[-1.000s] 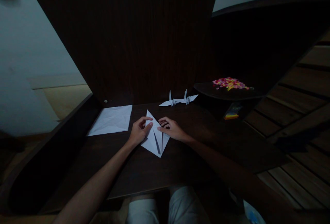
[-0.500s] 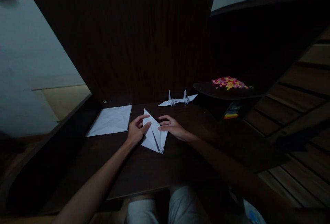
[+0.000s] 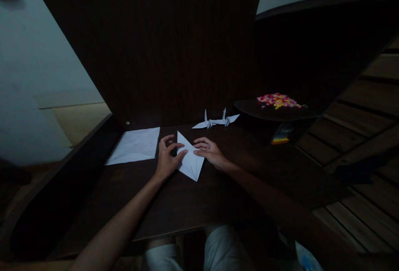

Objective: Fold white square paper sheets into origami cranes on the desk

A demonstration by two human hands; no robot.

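A sheet of white origami paper (image 3: 190, 163), folded into a pointed kite-like shape with crease lines, lies on the dark desk between my hands. My left hand (image 3: 168, 154) grips its left edge with thumb and index finger, the other fingers curled away. At the right edge, my right hand (image 3: 210, 152) has its thumb on top of the paper and its fingers bent around the edge. Behind them stand two folded paper cranes (image 3: 215, 122), close together. Left of my hands is a flat stack of white paper (image 3: 134, 146).
A dark panel (image 3: 187, 55) rises behind the desk (image 3: 174, 208). On a small rounded shelf (image 3: 274, 115) at right lies a heap of pink, red and yellow bits (image 3: 279, 100). Below it is a yellow-edged item (image 3: 279, 141). A raised side board (image 3: 62, 188) borders the left.
The paper's lower left flap, which stuck out with an open gap, now lies flat, giving a cleaner kite outline. My left index finger and thumb have shifted slightly right.
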